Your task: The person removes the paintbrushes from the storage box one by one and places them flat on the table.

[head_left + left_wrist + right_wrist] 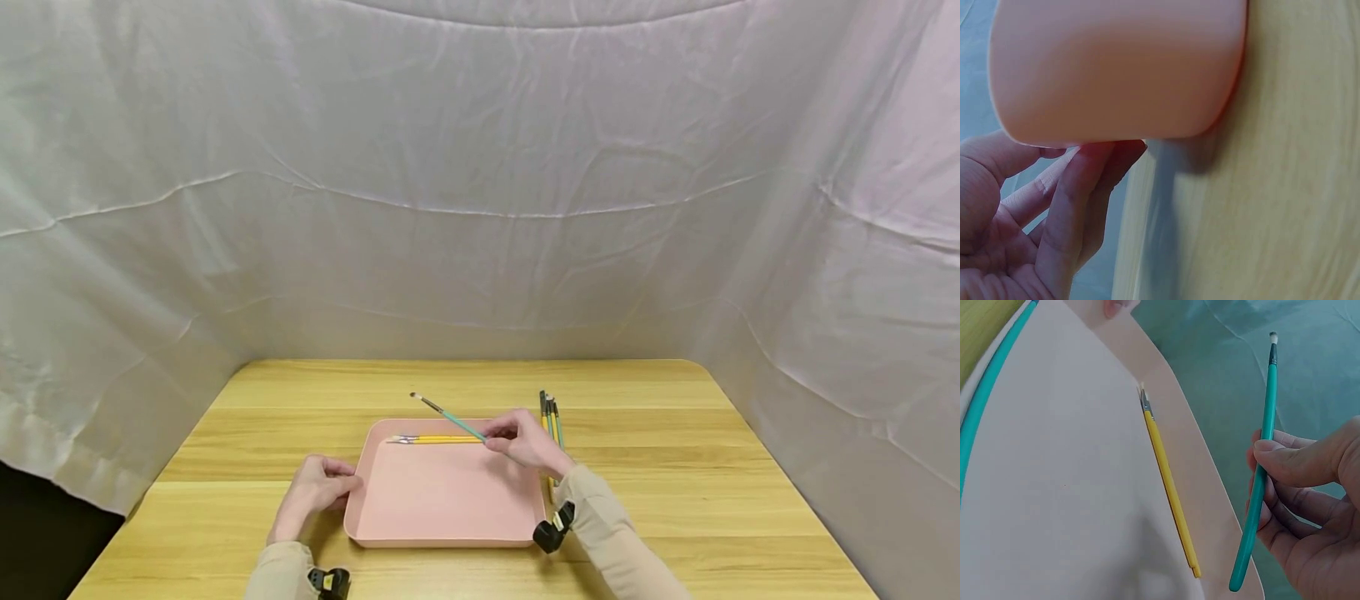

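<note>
My right hand (pixel 525 440) pinches a teal paintbrush (pixel 1268 403) between thumb and fingers, its dark-and-white bristle end pointing away to the far left. The brush is held over the far side of a shallow pink tray (pixel 442 500). Inside that tray, along its far wall, a pair of yellow paintbrushes (pixel 1169 490) lies side by side, bristles to the left. At the tray's left end, my left hand (pixel 315 492) grips the wall, thumb at the rim and fingers (pixel 1072 206) against the outer side.
Several more paintbrushes (pixel 552 421) with yellow and teal handles lie on the wooden table (pixel 675 500) just right of the tray, partly hidden by the right forearm. Another teal handle (pixel 991 387) crosses the right wrist view's left edge. Pale cloth (pixel 480 250) hangs behind the table.
</note>
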Demonstrator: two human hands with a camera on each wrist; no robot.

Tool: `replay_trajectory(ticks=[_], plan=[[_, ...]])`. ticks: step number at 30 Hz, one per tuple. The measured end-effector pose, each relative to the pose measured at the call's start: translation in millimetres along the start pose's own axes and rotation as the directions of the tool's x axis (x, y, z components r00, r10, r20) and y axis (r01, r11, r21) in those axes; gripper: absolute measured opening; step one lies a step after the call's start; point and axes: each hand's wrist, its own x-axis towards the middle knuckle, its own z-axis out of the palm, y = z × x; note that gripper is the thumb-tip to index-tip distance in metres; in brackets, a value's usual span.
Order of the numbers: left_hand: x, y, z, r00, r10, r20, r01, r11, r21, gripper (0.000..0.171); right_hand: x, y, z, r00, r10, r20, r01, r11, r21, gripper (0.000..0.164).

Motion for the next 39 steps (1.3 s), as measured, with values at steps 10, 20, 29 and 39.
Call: replay_trajectory(ticks=[10, 20, 29, 39], plan=[[0.1, -0.3, -0.3, 1.0, 0.003, -0.007, -0.002, 1.0, 0.022, 0.021, -10, 9, -4, 0.998, 0.024, -0.054, -0.02, 0.998, 0.065, 0.023], [-0.1, -0.2, -0.5, 1.0, 0.014, -0.005, -0.014, 1.0, 0.021, 0.021, -17, 18, -6, 0.995, -0.03, -0.092, 0.045, 0.984, 0.172, 0.026], [-1.0, 0.6, -0.2, 1.0, 0.014, -0.002, -0.014, 1.0, 0.004, 0.022, -27, 27, -9, 0.988, -0.057, -0.14, 0.09, 0.966, 0.24, 0.031], [0.0, -0.6, 0.0, 1.0, 0.005, -0.005, -0.005, 1.0, 0.008, 0.021, -34, 36, -13, 0.982, 0.005, -0.191, 0.061, 0.94, 0.336, 0.036]])
